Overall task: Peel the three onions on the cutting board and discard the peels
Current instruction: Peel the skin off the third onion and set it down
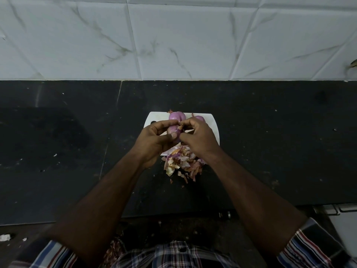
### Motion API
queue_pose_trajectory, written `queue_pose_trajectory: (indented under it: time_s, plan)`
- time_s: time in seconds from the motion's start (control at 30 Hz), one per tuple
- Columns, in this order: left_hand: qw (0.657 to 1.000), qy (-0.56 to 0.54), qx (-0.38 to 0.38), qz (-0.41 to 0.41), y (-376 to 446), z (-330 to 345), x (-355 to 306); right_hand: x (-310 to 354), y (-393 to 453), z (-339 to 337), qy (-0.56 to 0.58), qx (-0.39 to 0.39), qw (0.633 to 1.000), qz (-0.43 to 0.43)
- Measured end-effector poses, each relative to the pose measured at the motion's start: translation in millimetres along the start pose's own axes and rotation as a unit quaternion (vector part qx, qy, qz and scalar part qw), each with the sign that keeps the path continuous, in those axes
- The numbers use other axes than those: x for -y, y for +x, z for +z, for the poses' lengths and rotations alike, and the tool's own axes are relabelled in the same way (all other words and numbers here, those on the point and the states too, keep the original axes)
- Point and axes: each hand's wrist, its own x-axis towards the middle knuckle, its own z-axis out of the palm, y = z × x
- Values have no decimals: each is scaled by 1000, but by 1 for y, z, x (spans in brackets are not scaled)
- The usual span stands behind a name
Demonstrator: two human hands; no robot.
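Behind everything, white marbled wall tiles [173, 35] fill the top of the view. Below them, dark stone countertop [58, 142], speckled with small bits. Checked shirt [173, 254] at the bottom edge, striped sleeves either side. White cutting board [212, 122] sits mid-counter, near edge mostly hidden by both hands and forearms.

Pile of onion peels [182, 163] lies at the board's near edge, spilling onto the counter between the wrists; the right forearm covers its right side. A few stray flakes are scattered just past it.

Two peeled purple onions rest on the board's far side: far-left onion [175, 116] and far-right onion [200, 118], the latter partly blocked by the right knuckles.

Left hand [154, 138] is curled round the held onion [172, 130], thumb across its near face, so only a pinkish patch shows. The onion is held above the board, just in front of the far-left one. Right hand [199, 136] is touching it from the right, fingertips pinched on a dry peel tuft [180, 127] at the onion's top. Hands are close together, nearly meeting over the onion.
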Motion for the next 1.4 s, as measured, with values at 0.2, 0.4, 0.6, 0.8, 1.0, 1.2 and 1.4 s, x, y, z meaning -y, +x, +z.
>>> queue_pose_trajectory:
  time_s: [0.2,0.4,0.6,0.8,1.0,1.2,1.4]
  plan:
    - [998,-56,-18,-12,-1,-1,-1,-7,1,1,31,-20,999,18]
    - [997,-64,-28,-12,-3,1,2,-6,-2,-3,206,36,973,98]
    - [996,-79,-39,-30,-4,5,5,-6,-6,-3,75,-7,996,39]
    - [993,-98,-10,-72,-7,2,0,-11,-8,-10,-108,-42,993,-33]
    - [990,-96,15,-101,-11,-4,-6,-2,-10,-26,-7,46,999,14]
    - [994,-40,58,-80,-11,-5,-4,6,-11,-28,16,115,993,-11]
    - [998,-2,33,-47,-9,-6,-1,5,-9,-23,7,106,994,-23]
